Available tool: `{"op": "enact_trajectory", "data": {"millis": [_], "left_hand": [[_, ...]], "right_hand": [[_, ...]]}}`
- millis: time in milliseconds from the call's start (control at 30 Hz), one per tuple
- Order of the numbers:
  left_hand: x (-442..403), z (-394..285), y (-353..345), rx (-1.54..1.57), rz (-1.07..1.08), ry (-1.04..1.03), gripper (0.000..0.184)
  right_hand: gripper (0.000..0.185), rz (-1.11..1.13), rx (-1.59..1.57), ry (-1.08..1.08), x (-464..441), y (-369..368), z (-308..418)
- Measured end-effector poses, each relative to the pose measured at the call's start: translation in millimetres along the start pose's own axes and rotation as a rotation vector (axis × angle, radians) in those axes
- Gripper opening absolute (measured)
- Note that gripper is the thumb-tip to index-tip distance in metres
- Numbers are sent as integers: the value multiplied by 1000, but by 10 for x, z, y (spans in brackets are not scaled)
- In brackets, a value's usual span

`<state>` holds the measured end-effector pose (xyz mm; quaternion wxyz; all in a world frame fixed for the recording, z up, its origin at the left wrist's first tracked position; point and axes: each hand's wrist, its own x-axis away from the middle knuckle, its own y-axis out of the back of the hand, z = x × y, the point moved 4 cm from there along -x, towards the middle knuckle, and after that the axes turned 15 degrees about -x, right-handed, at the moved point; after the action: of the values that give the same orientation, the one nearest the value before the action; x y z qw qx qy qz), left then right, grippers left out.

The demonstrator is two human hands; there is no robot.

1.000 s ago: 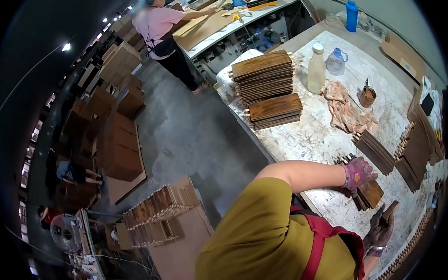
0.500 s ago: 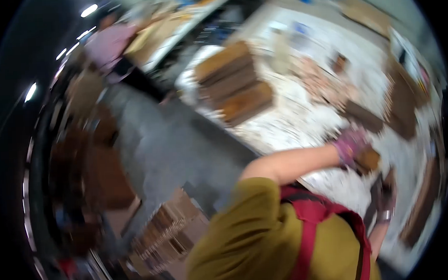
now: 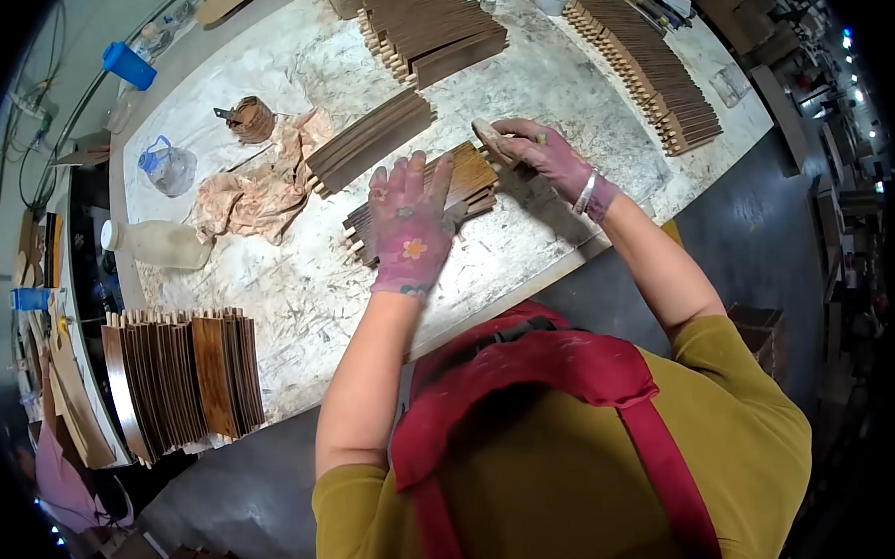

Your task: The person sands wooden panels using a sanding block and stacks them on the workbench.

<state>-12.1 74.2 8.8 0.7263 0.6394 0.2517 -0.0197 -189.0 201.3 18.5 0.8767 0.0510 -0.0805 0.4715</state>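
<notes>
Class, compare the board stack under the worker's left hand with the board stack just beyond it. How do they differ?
The near stack shows a broad, amber-brown grained face; the far stack shows mostly narrow, darker brown strips. The left hand lies across the near stack, while no hand covers the far stack. Both rest on the stained white tabletop and have pale pegs.

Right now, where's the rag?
In the head view, the rag lies on the table, left of the left hand, between the bottle and a stack of dark slats.
</notes>
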Motion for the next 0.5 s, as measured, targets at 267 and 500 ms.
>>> {"op": "enact_trajectory", "data": {"millis": [267,500], "left_hand": [[27,1,-49,-5,37,23,60],[1,4,-10,-43,-24,-20,52]], "right_hand": [[49,-46,194,45,-67,-121,-66],[48,108,276,-83,622,-7,189]]}}
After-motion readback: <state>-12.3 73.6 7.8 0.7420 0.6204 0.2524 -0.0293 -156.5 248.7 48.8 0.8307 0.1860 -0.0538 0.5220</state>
